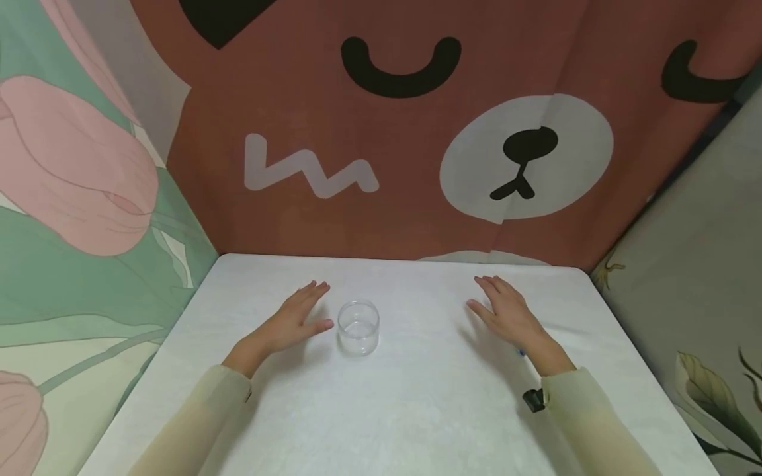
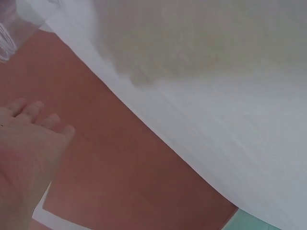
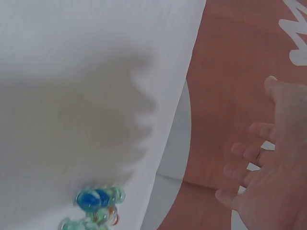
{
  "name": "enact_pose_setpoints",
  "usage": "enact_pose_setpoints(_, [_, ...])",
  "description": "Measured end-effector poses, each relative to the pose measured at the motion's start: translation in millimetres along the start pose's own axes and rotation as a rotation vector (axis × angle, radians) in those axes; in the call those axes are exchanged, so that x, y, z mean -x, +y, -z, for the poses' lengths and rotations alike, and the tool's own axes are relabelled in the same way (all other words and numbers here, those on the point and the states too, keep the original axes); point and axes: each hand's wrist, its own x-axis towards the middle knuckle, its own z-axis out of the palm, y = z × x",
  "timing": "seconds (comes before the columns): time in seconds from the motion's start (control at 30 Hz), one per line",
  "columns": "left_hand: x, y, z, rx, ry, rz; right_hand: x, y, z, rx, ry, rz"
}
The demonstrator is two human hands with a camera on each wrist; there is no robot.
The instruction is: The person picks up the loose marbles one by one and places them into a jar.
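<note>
The left hand (image 1: 286, 325), thumb wide and holding nothing, hovered just beside a clear cylindrical cup (image 1: 358, 330) on the white table (image 1: 411, 410); nothing showed inside. The right hand (image 1: 508, 314), likewise wide and unloaded, hovered near glass marbles (image 3: 91, 203). Handling seemed not yet begun, all remaining.

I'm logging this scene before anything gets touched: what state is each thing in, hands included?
Clear cup: upright on the table, looks empty.
Glass marbles: loose in a cluster on the table, mostly hidden in the head view.
Left hand: fingers extended, holding nothing, thumb close beside the cup.
Right hand: fingers extended, holding nothing.
White table: covered partly by shadows of the hands.
</note>
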Motion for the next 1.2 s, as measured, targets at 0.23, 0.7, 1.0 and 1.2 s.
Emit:
enact_pose_setpoints(0.23, [4.4,4.3,-5.9,-0.019,-0.003,-0.038,12.4,6.9,6.8,-0.051,0.007,0.002])
enact_pose_setpoints(0.7, [3.8,12.5,-19.8,-0.060,-0.039,-0.025,38.0,36.3,14.0,-0.150,0.061,0.007])
enact_pose_setpoints(1.0, [1.3,15.3,-25.7,-0.059,-0.063,-0.025,54.2,59.4,19.4,-0.171,0.081,0.000])
enact_pose_setpoints(1.2, [-1.6,15.2,-29.9,-0.087,-0.085,-0.023,62.3,75.9,21.8,-0.148,0.093,-0.030])
